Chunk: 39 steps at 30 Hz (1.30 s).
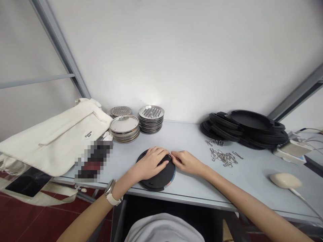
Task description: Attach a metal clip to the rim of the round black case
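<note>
A round black plate [155, 178] lies near the front edge of the table, with a coloured strip showing along its right rim. My left hand [150, 163] rests across its top, holding it, thumb and index finger on either side of a small metal clip [169, 156]. At the plate's upper right edge, the closed fingers of my right hand [184, 162] pinch this clip; most of it is hidden. To the right lies a loose pile of similar metal clips [223, 156].
Stacked metal grater discs [151, 116] and plain metal discs [124, 129] stand at the back left. Black round plates [252, 124] are heaped back right. A cream bag [68, 134] leans at left; a white mouse-shaped device [285, 180] with a cable sits at right.
</note>
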{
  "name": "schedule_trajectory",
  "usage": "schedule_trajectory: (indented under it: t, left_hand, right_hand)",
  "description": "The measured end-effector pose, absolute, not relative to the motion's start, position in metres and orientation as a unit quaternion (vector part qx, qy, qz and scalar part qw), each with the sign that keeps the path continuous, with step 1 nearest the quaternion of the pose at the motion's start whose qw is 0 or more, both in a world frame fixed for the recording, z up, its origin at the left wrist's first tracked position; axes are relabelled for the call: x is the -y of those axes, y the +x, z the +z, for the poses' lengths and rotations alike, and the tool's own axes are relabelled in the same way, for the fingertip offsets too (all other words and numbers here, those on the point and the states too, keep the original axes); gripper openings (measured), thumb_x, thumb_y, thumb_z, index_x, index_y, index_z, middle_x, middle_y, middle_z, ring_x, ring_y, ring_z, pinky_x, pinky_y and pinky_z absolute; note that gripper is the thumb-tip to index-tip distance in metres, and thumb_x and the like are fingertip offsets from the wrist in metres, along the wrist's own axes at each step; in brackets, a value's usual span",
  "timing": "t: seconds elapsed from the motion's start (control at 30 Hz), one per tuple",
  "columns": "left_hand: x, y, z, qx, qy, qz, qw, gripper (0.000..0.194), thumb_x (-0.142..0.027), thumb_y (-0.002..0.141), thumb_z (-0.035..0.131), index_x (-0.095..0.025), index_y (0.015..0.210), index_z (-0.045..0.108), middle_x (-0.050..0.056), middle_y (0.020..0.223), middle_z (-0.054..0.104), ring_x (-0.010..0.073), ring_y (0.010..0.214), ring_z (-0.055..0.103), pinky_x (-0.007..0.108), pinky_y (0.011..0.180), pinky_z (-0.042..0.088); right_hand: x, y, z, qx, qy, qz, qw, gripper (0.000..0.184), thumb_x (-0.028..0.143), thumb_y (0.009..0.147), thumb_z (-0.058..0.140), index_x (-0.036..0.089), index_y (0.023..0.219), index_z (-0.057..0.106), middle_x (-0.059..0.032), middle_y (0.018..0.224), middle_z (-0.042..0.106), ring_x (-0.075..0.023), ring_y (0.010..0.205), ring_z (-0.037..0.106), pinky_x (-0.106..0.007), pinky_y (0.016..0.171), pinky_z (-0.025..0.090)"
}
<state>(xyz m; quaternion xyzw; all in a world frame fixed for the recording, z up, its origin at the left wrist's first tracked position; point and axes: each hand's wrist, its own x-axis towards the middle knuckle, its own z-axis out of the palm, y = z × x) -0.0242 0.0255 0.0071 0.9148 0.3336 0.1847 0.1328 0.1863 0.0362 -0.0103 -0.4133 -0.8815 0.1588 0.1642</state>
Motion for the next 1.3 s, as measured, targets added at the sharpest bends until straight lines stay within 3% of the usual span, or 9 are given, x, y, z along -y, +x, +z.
schedule_trajectory:
  t: [1.3]
  left_hand:
    - [-0.0254,-0.0240,0.0073,-0.335,0.915,0.184,0.127,0.024,-0.029,0.096,0.039,-0.023,0.118,0.047,0.004,0.115,0.055,0.0199,0.108,0.046,0.037,0.096,0.037]
  right_hand:
    - [-0.0373,0.1853,-0.0116,0.877,-0.428,0.137,0.171,0.028,0.023,0.089,0.039,0.019,0.062,0.037,0.0056,0.051,0.039,-0.0072,0.047,0.029,-0.021,0.051,0.022]
